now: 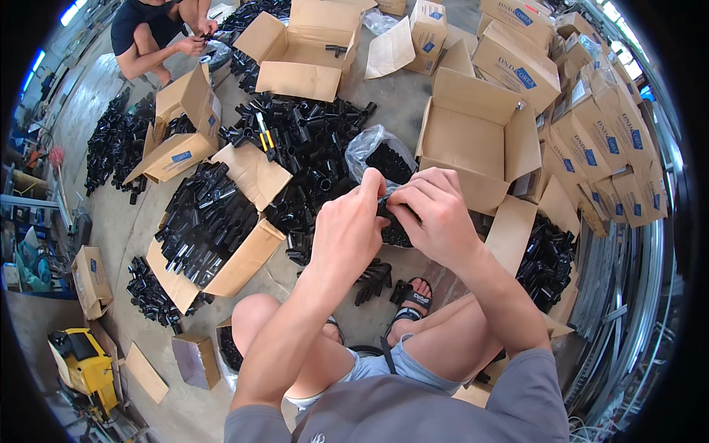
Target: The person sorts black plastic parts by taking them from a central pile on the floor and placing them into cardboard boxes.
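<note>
My left hand (346,227) and my right hand (437,215) meet in front of me, with fingers and thumbs pinched close together. Something small and dark shows between the fingertips, but its kind is mostly hidden. Just beyond them a clear plastic bag (357,148) lies spread around many small black pieces (388,163). More of these small pieces show below my fingers. Left of the bag spreads a large heap of black tube fittings (314,140), with a yellow-and-black tool (264,135) lying on it.
An open cardboard box (465,140) stands right of the bag; another open box (299,77) is at the back. A box of black fittings (207,221) sits left. Stacked cartons (598,133) and long metal bars (628,310) line the right. Another person (151,33) crouches far left.
</note>
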